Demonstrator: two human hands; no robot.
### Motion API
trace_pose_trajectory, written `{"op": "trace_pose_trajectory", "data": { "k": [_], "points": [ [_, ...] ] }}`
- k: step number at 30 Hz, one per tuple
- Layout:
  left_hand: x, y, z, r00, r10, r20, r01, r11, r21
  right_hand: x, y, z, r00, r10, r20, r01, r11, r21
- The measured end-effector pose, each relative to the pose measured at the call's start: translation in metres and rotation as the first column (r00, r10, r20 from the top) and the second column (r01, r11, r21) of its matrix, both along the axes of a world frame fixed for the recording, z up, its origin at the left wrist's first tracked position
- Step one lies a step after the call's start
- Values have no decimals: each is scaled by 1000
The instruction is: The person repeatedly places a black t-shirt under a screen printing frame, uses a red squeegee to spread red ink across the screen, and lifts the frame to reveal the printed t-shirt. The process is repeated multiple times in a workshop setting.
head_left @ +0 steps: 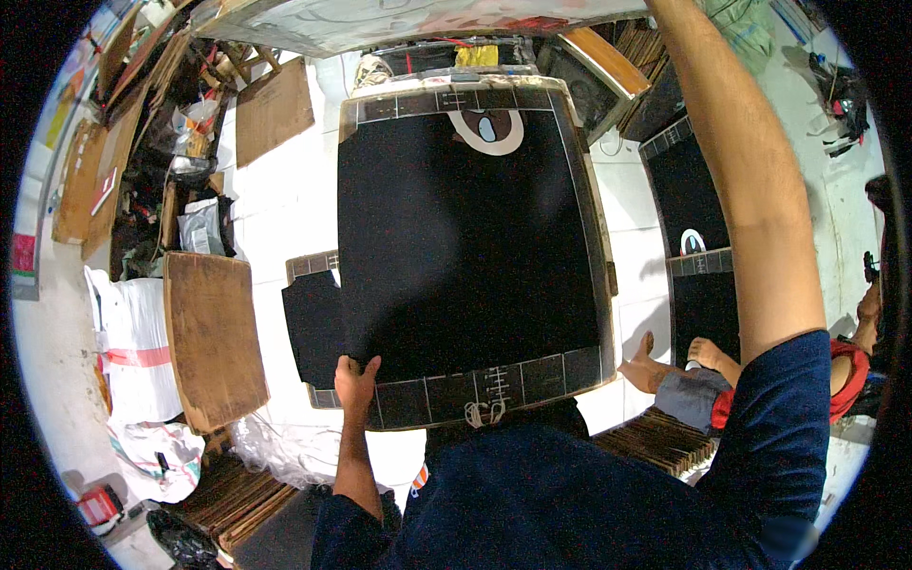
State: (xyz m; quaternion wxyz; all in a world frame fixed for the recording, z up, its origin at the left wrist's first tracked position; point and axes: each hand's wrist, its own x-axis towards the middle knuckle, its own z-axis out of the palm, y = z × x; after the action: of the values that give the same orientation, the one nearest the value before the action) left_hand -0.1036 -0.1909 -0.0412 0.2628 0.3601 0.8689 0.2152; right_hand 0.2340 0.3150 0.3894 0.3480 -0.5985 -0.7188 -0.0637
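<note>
We see the table (602, 237) filling the middle of the view, its near edge just in front of our body. On it lies a large black sheet (475, 247), covering most of the top and reaching the left edge. White grid lines on black strips show along the far and near edges of the table. Past the far edge spans a pale, stained panel (399, 28); we cannot tell what holds it up.

Off the right edge, well apart from the near right corner, we have another person, whose grey shorts (689, 394) and bare feet show. Beyond the right edge lie more black sheets (703, 304). To the left, apart from the table, stands a brown board (214, 342), and just beside the left edge, lower down, is a smaller black piece (309, 318).

Our right arm (760, 171) stretches past the far right corner; its hand is out of view, so we cannot tell its state. Our left hand (355, 382) grips the sheet at the near left corner. An eye-shaped print (487, 133) sits by the far edge, and a white cord (484, 413) lies at the near edge.
</note>
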Motion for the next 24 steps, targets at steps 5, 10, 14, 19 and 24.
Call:
{"op": "trace_pose_trajectory", "data": {
  "k": [5,10,14,19,24],
  "points": [
    [1,13,1,998,56,30,-58,996,68,0,11,2,1000,-6,-20,6,999,32],
    [-5,16,-12,997,75,-28,-78,989,-128,0,16,5,999,12,-34,-12,1000,9],
    [-16,15,-35,997,-37,-65,21,975,-220,-2,4,3,1000,-12,-6,12,1000,10],
    [-11,53,6,971,-58,-232,57,998,-14,5,-35,-33,998,-25,-52,26,1000,15],
    [16,174,137,705,-296,645,-333,664,670,31,-108,-137,987,140,-83,-142,990,-19]
  ]
}}
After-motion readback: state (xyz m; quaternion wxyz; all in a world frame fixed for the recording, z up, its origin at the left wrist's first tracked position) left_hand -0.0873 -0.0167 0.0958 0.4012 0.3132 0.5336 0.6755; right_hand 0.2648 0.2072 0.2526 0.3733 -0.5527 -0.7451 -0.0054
